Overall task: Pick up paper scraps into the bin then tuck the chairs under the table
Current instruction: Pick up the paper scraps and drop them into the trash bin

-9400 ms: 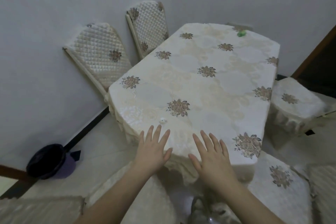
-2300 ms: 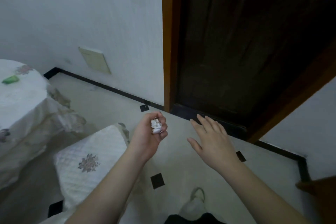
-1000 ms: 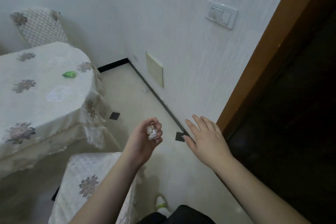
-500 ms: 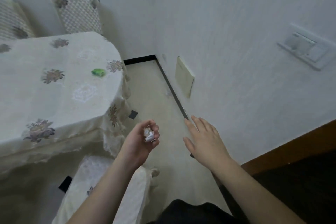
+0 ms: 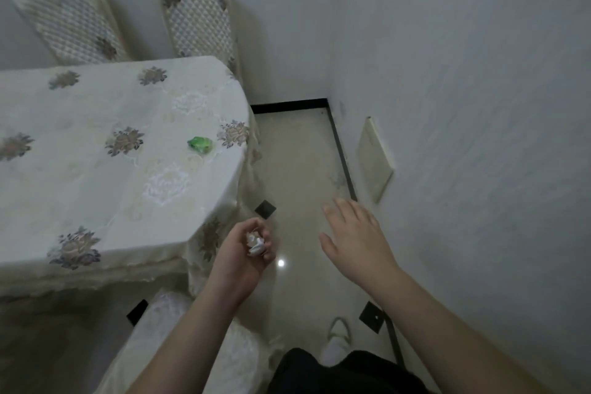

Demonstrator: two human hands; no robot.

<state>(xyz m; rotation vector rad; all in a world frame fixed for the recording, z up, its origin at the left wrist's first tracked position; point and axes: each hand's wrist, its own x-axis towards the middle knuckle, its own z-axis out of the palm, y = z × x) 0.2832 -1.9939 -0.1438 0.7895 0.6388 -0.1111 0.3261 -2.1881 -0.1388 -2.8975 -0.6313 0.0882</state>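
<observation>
1. The left hand (image 5: 243, 253) is curled tight around a crumpled white paper scrap (image 5: 255, 243), fingers and thumb wrapped over it so only a small white wad peeks out between them.
2. That hand hangs in the air just off the near corner of the tabletop (image 5: 96, 189), above the pale tiled floor (image 5: 297, 157).
3. The right hand (image 5: 355, 237) is spread out, fingers straight and relaxed, palm down, holding nothing at all, out over the floor between the table and the white wall (image 5: 463, 105).
4. On the tabletop, which is draped in a cream cloth with brown flower motifs, a small green scrap (image 5: 200, 144) sits near the far right edge, well apart from both hands.
5. Two chairs with quilted cream covers stand behind the table against the back wall: one chair back (image 5: 73, 25) at the left, tilted in the view, and another chair back (image 5: 200, 19) beside it toward the corner.
6. A covered seat (image 5: 179, 345) shows at the bottom of the view, under the left forearm, just beside the table's draped edge.
7. A pale rectangular panel (image 5: 374, 160) sits low on the right wall, above the black skirting.
8. No bin is in view.
</observation>
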